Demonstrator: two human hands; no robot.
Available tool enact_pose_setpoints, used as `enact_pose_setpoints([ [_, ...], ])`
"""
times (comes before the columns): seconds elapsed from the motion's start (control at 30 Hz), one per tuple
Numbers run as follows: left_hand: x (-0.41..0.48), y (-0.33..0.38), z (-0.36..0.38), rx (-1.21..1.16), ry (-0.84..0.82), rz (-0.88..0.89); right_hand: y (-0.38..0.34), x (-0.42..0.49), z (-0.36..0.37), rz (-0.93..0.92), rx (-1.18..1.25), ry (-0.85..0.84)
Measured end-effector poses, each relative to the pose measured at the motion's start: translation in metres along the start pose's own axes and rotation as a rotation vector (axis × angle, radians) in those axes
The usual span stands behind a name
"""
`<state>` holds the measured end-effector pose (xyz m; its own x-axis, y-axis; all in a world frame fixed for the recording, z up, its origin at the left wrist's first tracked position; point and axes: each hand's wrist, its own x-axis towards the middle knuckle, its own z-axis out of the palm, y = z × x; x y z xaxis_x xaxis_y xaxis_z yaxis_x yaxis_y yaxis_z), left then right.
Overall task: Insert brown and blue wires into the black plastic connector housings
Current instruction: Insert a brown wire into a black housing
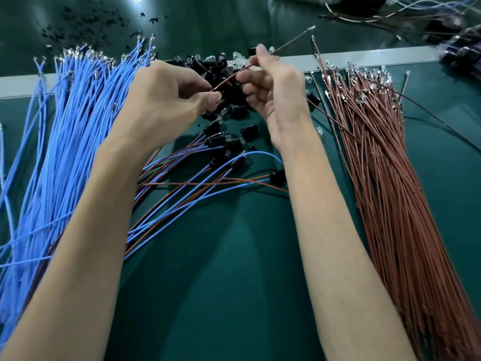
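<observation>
Both hands meet over the heap of black connector housings [218,65] at the middle of the green worktop [221,282]. My left hand [166,100] pinches the near end of one brown wire [286,44] between thumb and fingertips; whether a housing sits under those fingers I cannot tell. My right hand [273,100] pinches the same wire farther along, and its free end slants up and away to the right. Loose blue wires [73,142] lie fanned at the left and loose brown wires [385,178] at the right. Wired housings [216,142] lie between my forearms.
</observation>
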<state>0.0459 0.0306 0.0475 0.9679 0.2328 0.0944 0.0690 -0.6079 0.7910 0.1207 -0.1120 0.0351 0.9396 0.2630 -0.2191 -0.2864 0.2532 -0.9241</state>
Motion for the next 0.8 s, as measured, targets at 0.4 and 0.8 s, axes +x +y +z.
enact_pose_setpoints([
  [0.4, 0.002, 0.001, 0.004, 0.003, 0.008, -0.029, 0.004, 0.002, -0.001, -0.057, -0.134, 0.071],
  [0.8, 0.004, -0.010, 0.010, 0.029, -0.009, -0.043, 0.003, -0.003, -0.003, -0.041, -0.636, -0.151],
])
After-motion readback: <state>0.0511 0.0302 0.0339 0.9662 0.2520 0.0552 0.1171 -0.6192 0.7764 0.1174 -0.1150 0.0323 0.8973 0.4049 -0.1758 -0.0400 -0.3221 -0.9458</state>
